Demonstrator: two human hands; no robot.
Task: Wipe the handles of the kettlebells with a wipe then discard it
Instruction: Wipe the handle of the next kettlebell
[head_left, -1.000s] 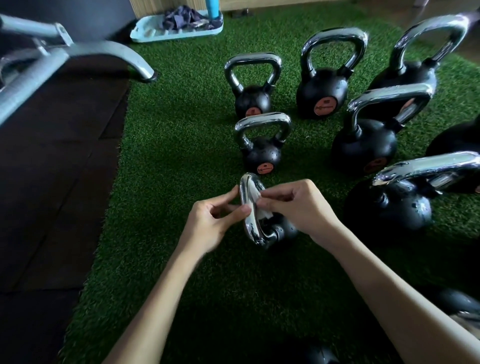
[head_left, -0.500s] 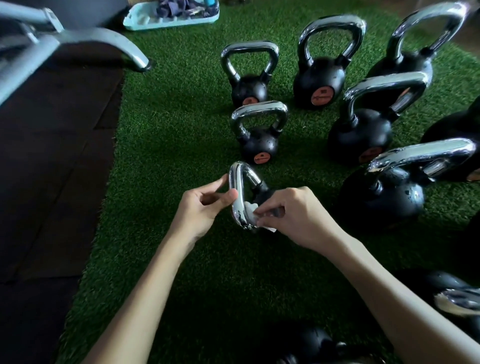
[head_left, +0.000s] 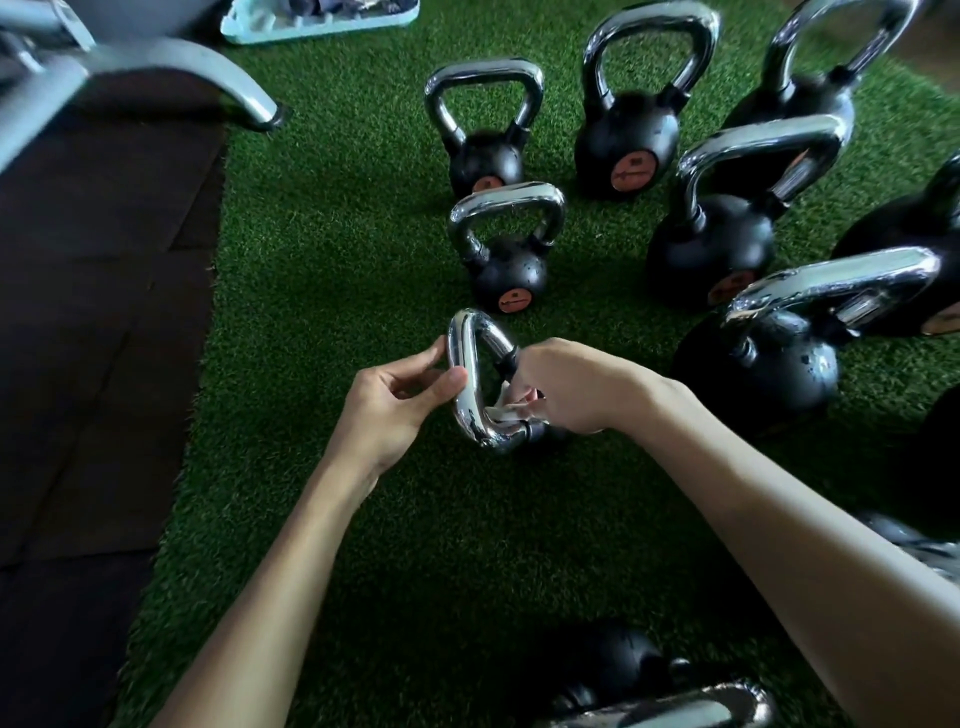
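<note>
A small black kettlebell lies tipped toward me on the green turf, its chrome handle (head_left: 470, 382) pointing left. My left hand (head_left: 402, 402) pinches the handle's top bar between thumb and fingers. My right hand (head_left: 574, 384) presses a crumpled white wipe (head_left: 511, 408) against the lower inside leg of that handle; the hand hides most of the kettlebell's body. Several other black kettlebells with chrome handles stand upright behind and to the right, the nearest one (head_left: 506, 249) just beyond the tipped one.
Green turf (head_left: 322, 291) borders dark rubber flooring (head_left: 88, 322) on the left. A grey machine leg (head_left: 171, 73) reaches in at top left. A pale blue tray (head_left: 322, 21) lies at the far edge. Another kettlebell (head_left: 654, 691) sits at the bottom, close to me.
My right hand has slid the wipe from the upper part of the handle down to its lower leg. My left hand has kept its pinch on the top bar. The view tilted down.
</note>
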